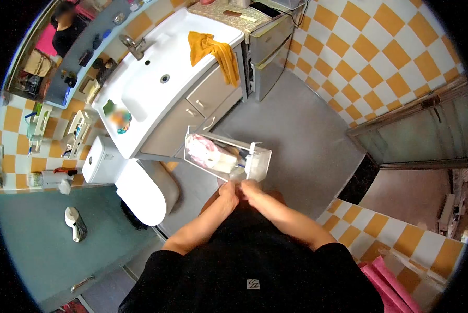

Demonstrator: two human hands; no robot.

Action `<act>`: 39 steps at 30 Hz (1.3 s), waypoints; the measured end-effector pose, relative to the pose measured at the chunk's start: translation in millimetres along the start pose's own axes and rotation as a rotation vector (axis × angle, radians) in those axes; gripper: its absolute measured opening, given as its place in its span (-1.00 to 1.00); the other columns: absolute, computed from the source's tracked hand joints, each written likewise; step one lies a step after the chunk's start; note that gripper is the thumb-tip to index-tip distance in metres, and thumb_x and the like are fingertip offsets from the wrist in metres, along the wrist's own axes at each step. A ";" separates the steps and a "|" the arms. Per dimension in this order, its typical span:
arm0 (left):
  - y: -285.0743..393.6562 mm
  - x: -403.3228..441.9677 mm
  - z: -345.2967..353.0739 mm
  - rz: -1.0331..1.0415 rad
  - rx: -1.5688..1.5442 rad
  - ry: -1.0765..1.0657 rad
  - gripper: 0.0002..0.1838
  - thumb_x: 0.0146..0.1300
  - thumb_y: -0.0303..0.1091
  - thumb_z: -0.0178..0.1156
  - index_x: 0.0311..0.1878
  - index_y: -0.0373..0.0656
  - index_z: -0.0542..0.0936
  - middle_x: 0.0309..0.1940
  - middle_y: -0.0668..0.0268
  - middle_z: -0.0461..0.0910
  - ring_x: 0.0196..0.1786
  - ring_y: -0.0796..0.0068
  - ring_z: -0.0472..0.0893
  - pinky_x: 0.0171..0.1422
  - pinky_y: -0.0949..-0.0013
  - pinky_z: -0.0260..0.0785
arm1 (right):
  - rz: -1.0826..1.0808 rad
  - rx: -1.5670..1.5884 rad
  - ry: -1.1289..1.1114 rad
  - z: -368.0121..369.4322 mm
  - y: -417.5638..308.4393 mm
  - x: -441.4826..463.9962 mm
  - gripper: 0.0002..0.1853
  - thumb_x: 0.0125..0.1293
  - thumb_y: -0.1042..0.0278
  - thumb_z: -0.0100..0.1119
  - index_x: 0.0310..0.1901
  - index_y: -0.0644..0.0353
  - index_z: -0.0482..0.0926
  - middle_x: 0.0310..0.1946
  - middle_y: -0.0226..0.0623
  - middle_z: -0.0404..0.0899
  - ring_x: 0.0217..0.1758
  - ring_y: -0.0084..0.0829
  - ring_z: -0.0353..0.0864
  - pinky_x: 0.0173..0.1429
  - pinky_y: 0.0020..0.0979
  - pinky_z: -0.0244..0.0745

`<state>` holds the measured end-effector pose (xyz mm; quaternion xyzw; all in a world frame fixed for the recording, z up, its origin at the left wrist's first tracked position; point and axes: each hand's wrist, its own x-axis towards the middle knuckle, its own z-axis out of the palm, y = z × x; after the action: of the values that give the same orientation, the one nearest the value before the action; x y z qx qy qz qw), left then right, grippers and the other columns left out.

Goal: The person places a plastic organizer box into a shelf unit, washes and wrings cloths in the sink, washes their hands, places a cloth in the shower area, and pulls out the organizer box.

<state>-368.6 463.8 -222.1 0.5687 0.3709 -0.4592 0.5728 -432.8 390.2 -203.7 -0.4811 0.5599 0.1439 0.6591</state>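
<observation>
Grip on both sides was hard to read: the left hand and right hand met close together, fingers curled inward, and whether they pinched anything between them could not be told. Both were at the near edge of a pale, open-topped container, just in front of the person's body; whether they touched its edge was unclear, as was what it stood on.

As far as the view showed, the container was already well stocked: a pink-and-white bundle lay toward its left end, a pale block-like pack beside it, and smaller items, too blurred to name, toward the right. With both hands gathered there, the work looked under way rather than finished, though how much was left could not be judged. Away from the hands, an orange-yellow cloth hung over the front of the white worktop, the cabinet doors were closed, and the toilet lid was down.
</observation>
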 end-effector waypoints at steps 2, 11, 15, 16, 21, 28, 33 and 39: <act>12.2 3.6 7.2 0.019 0.045 -0.247 -0.88 0.24 -0.40 0.11 -0.23 -0.21 0.57 -0.36 0.21 0.57 -0.15 0.28 0.56 -0.06 0.28 0.45 | 0.009 0.211 -0.060 -44.5 -31.9 -35.2 -0.59 0.46 0.17 -0.16 0.05 0.36 0.48 -0.19 -0.01 0.64 -0.23 -0.15 0.69 -0.06 -0.15 0.67; 122.6 -54.9 -20.1 0.292 0.049 -0.084 -0.09 0.09 -0.22 0.23 0.49 -0.16 0.04 0.44 0.17 0.08 0.40 0.19 0.24 0.38 0.07 0.23 | -0.185 0.321 -0.283 -230.0 -78.4 -67.7 -0.58 0.48 0.38 -0.27 0.19 0.58 0.29 -0.04 0.23 0.56 -0.05 0.09 0.68 0.00 -0.09 0.70; 146.5 -42.9 7.6 0.165 0.314 -0.507 -0.23 0.18 -0.18 0.26 0.42 -0.15 0.22 0.22 0.23 0.42 0.28 0.20 0.40 0.34 0.14 0.28 | -0.096 0.312 -0.356 -279.5 -92.9 -58.7 -0.56 0.44 0.33 -0.11 0.17 0.55 0.35 -0.07 0.19 0.59 -0.08 0.01 0.71 -0.10 -0.18 0.74; 147.0 -26.9 17.6 0.144 0.453 -0.501 -0.27 0.20 -0.18 0.27 0.40 -0.15 0.26 0.19 0.23 0.46 0.24 0.21 0.43 0.31 0.16 0.30 | -0.067 0.303 -0.344 -287.5 -98.5 -54.1 -0.56 0.43 0.33 -0.10 0.18 0.56 0.35 -0.07 0.18 0.60 -0.09 0.01 0.71 -0.10 -0.17 0.74; 170.3 41.3 81.3 0.225 1.001 -0.586 -0.42 0.23 -0.13 0.33 0.22 -0.25 0.46 0.10 0.13 0.55 0.09 0.28 0.55 0.17 0.23 0.42 | 0.024 0.307 -0.279 -327.4 -137.1 -24.8 -0.57 0.41 0.43 -0.12 0.18 0.60 0.28 -0.08 0.24 0.57 -0.06 0.12 0.68 -0.02 -0.04 0.70; 196.7 101.7 189.1 0.637 1.196 -0.499 -0.64 -0.01 -0.24 0.27 -0.15 -0.23 0.67 -0.33 0.00 0.69 -0.29 0.12 0.70 -0.11 0.14 0.53 | 0.157 0.318 -0.156 -404.6 -235.8 6.1 -0.51 0.30 0.49 -0.20 0.24 0.57 0.16 -0.03 0.36 0.47 0.04 0.24 0.59 0.10 0.07 0.62; 227.1 50.9 281.5 0.578 1.073 -0.479 -0.65 0.01 -0.22 0.22 -0.16 -0.21 0.68 -0.28 -0.05 0.68 -0.24 0.02 0.69 -0.07 0.13 0.52 | -0.033 0.323 0.102 -458.2 -301.6 52.0 -0.50 0.32 0.30 -0.11 0.19 0.50 0.26 0.02 0.21 0.48 0.03 0.11 0.61 0.10 0.02 0.61; 231.0 74.4 348.6 0.431 0.959 -0.390 -0.69 0.02 -0.23 0.23 -0.21 -0.21 0.70 -0.33 0.06 0.70 -0.17 0.14 0.70 0.00 0.19 0.49 | -0.162 0.514 0.423 -449.6 -360.8 142.3 -0.43 0.27 0.03 0.14 0.22 0.17 0.35 0.09 -0.05 0.45 0.09 -0.05 0.57 0.11 -0.04 0.61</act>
<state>-161.0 94.2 -193.6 0.7330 -0.1169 -0.5457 0.3888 -392.4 -195.8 -117.3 -0.3611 0.6621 -0.1576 0.6375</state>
